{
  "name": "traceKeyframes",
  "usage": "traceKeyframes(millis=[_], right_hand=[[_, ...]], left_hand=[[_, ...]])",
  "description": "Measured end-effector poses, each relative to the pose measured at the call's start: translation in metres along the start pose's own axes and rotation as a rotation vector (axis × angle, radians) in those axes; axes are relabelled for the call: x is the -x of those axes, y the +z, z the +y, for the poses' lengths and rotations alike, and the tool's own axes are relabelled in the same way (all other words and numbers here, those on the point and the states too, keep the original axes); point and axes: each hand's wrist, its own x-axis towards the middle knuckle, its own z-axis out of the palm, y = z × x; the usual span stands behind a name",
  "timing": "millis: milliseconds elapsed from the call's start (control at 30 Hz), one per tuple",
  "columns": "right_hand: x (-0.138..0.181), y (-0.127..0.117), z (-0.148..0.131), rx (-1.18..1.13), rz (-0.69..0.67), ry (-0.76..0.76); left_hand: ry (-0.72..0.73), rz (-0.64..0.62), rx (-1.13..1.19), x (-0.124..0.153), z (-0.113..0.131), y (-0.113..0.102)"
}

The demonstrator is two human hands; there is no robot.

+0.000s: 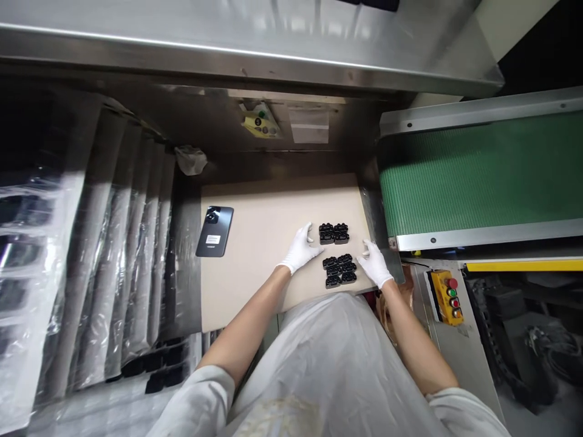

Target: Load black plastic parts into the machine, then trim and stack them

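Observation:
Several small black molded parts lie on a beige board in two clusters, a far cluster and a near cluster. My left hand, in a white glove, is just left of them, with thumb and fingers apart and nothing between them. On the right side, my right hand is also gloved in white. Its fingers are spread close to the near cluster's right edge, and it holds nothing. A dark smartphone with a white label lies back up toward the left of the beige board.
A green conveyor belt runs off to the right. Below it sits a yellow control box with coloured buttons. Plastic-wrapped trays stand along the left. A metal shelf spans the back, with a crumpled white wad below it.

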Motion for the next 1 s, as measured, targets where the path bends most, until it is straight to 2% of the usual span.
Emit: traceKeyframes(millis=[133, 300, 500, 567, 767, 1000], right_hand=[[0.021, 0.006, 0.018, -0.044, 0.013, 0.003], [0.029, 0.014, 0.027, -0.078, -0.003, -0.056], [0.043, 0.021, 0.015, -0.01, 0.036, -0.088], [0.048, 0.021, 0.008, 0.019, 0.037, -0.097], [0.039, 0.019, 0.008, 0.045, 0.055, -0.107], [0.052, 0.039, 0.017, -0.051, 0.106, -0.179]], left_hand=[[0.01, 0.037, 0.0, 0.004, -0.003, 0.005], [0.022, 0.053, -0.027, 0.001, 0.002, 0.005], [0.072, 0.042, -0.045, 0.012, 0.014, -0.002], [0.095, 0.005, -0.07, 0.015, 0.015, -0.005], [-0.001, -0.035, -0.239, -0.001, 0.01, -0.009], [-0.042, -0.072, -0.243, 0.002, 0.013, -0.015]])
